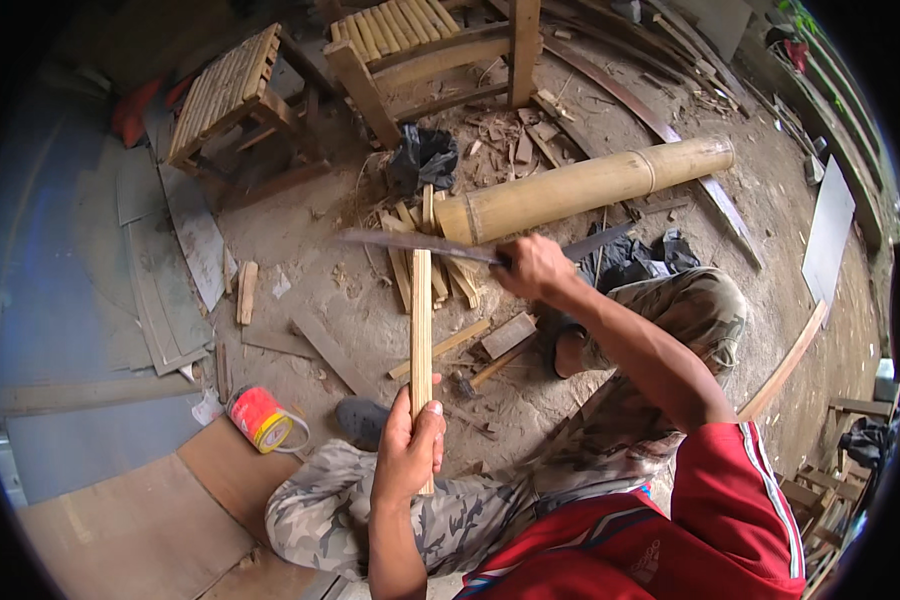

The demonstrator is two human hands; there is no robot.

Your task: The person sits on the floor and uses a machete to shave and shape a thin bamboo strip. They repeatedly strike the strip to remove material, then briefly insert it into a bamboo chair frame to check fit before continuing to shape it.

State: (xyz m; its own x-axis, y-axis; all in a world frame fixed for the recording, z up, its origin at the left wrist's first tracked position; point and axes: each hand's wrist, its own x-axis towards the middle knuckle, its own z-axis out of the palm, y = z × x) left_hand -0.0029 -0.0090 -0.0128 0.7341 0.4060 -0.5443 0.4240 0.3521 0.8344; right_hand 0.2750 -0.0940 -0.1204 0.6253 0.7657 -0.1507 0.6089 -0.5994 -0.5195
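Stick (pixel 422 320), likely light and stiff, is best held low, where the left fingers (pixel 429 428) wrap it. Beyond them, the right fingers (pixel 516 270) clench the knife (pixel 460 249).

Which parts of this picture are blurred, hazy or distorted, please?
Head view: the knife blade looks smeared toward its tip, the pale strip sharper; head view: bluish haze veils the far left; head view: straight edges bend near the dark rim.
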